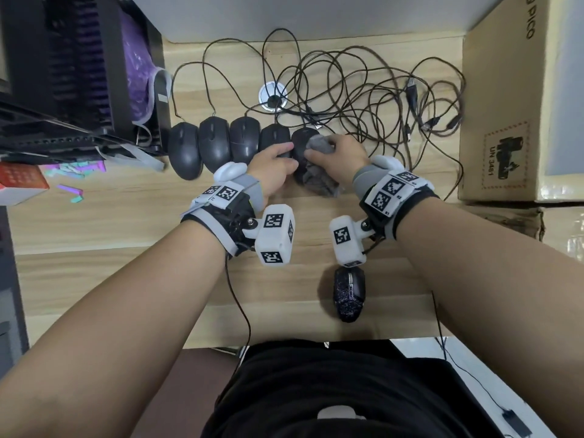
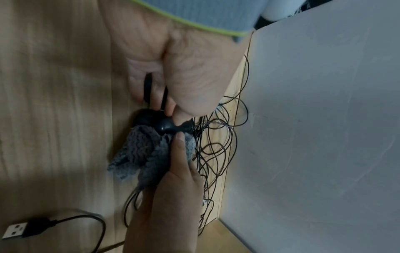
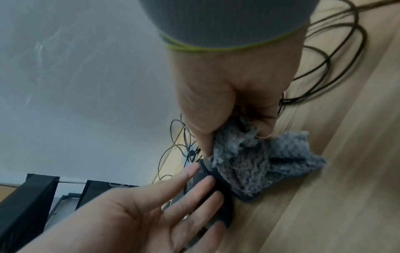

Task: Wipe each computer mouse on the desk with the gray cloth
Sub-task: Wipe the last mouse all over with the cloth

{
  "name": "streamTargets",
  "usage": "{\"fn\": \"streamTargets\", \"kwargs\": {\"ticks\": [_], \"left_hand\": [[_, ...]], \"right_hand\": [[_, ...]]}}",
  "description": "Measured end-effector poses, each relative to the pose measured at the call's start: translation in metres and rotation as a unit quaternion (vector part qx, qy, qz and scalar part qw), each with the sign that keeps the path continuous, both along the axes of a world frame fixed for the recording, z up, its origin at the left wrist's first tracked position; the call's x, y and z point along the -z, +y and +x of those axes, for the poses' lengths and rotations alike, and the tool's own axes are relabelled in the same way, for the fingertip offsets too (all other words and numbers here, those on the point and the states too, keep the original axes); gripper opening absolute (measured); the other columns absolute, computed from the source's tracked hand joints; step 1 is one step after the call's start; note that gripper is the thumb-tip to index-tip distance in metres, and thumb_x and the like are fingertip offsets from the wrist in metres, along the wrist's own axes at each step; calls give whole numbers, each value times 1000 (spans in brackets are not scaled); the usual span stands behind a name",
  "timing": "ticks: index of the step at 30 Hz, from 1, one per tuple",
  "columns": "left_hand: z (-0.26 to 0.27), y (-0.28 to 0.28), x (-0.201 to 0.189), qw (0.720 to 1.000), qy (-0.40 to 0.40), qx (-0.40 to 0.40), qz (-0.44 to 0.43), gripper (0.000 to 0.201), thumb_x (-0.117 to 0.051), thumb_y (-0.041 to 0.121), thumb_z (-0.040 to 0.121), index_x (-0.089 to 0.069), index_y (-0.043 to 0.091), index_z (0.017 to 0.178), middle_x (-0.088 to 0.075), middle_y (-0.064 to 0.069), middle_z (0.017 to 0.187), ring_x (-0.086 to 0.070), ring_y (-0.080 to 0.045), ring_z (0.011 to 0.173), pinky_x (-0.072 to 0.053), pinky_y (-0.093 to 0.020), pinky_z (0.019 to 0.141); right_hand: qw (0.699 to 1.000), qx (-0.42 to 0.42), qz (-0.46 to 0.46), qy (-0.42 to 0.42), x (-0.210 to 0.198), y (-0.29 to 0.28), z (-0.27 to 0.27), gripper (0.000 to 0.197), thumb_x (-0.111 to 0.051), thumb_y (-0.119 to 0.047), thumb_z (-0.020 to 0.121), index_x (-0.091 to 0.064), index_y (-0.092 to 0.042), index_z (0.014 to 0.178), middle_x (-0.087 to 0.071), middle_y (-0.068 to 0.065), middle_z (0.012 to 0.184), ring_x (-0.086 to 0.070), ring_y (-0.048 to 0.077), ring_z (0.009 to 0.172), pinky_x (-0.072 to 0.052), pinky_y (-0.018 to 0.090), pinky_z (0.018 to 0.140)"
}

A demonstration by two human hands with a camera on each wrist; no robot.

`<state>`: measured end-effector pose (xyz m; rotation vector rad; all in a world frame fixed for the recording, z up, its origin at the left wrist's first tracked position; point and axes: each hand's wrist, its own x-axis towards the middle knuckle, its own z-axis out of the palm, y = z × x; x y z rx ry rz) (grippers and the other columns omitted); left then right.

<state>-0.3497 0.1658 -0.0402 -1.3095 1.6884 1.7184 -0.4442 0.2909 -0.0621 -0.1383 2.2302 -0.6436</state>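
Observation:
Five black wired mice stand in a row at the back of the wooden desk (image 1: 126, 222). My right hand (image 1: 339, 151) grips the bunched gray cloth (image 1: 320, 181) and presses it onto the rightmost mouse (image 1: 301, 137) of the row. In the right wrist view the cloth (image 3: 259, 162) drapes over that mouse (image 3: 225, 190). My left hand (image 1: 278, 161) lies with straight fingers (image 3: 194, 186) against that mouse's left side and over its neighbour (image 1: 274, 135). A sixth mouse (image 1: 349, 294), black with purple speckles, sits alone near the desk's front edge.
A tangle of thin black cables (image 1: 363, 90) with USB plugs (image 1: 412, 90) covers the back right. A round cable grommet (image 1: 273, 96) is set into the desk. Cardboard boxes (image 1: 512, 121) stand at the right, a black rack (image 1: 72, 74) at the left.

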Motion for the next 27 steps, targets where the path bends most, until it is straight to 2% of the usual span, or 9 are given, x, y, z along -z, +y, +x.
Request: {"fn": "streamTargets", "kwargs": {"ticks": [3, 6, 9, 12, 16, 19, 22, 24, 27], "left_hand": [[7, 4, -9, 1000, 0, -3, 4, 36, -59, 13, 97, -63, 30, 129, -66, 0, 129, -63, -19, 118, -55, -41, 98], [17, 14, -22, 1000, -5, -7, 8, 22, -61, 12, 98, -67, 28, 110, -71, -9, 120, -69, -27, 112, -57, -45, 96], [30, 29, -28, 999, -3, -20, 27, 17, -59, 6, 98, -65, 21, 106, -70, -9, 111, -71, -25, 90, -57, -38, 75], [49, 48, -33, 999, -23, -21, 41, 14, -59, 8, 99, -63, 20, 106, -66, -6, 105, -62, -14, 73, -51, -29, 64], [80, 82, -31, 996, -59, -23, 61, 21, -71, 15, 94, -64, 16, 114, -66, -7, 104, -60, -17, 78, -51, -29, 61], [103, 119, -15, 995, -98, 5, 35, 35, -82, 18, 83, -58, 19, 109, -67, -10, 109, -63, -23, 88, -58, -37, 67], [119, 147, -5, 990, -127, 52, -17, 63, -89, 27, 75, -51, 12, 123, -60, -14, 121, -61, -32, 108, -54, -49, 97], [132, 168, 0, 983, -137, 109, -50, 84, -92, 40, 67, -44, 8, 129, -56, -13, 120, -57, -34, 109, -51, -51, 98], [147, 200, 15, 968, -148, 178, -93, 94, -89, 57, 58, -41, 10, 124, -58, -13, 114, -60, -31, 103, -54, -47, 91]], "right_hand": [[1000, -10, 13, 1, -13, 13, 0, 34, -67, -41, 83, -61, -18, 107, -62, 1, 92, -57, 20, 94, -43, 27, 77], [999, -26, 19, -19, -27, 30, 6, 21, -64, -36, 85, -61, -18, 96, -58, -2, 76, -60, 18, 78, -39, 23, 61], [999, -23, 5, -37, -41, 43, 16, 19, -64, -33, 87, -61, -17, 98, -57, -5, 73, -56, 14, 69, -36, 23, 51], [999, 0, -27, -29, -55, 57, 24, 24, -63, -35, 87, -62, -15, 101, -63, -1, 80, -62, 21, 83, -44, 27, 67], [998, 46, -50, -19, -65, 88, 43, 27, -65, -39, 86, -63, -21, 106, -67, 5, 96, -63, 25, 93, -52, 39, 89], [997, 64, -41, -15, -61, 119, 63, 35, -66, -38, 86, -64, -18, 114, -68, 6, 102, -63, 25, 97, -52, 38, 92], [995, 96, -35, -14, -61, 137, 76, 36, -67, -37, 84, -65, -15, 112, -70, 6, 100, -65, 26, 95, -54, 42, 90], [995, 97, -26, -12, -62, 149, 86, 36, -66, -37, 84, -65, -15, 112, -70, 7, 98, -66, 27, 91, -56, 40, 85], [996, 85, -14, 6, -60, 169, 101, 35, -66, -38, 84, -66, -12, 107, -70, 9, 97, -65, 27, 90, -56, 40, 84]]}}
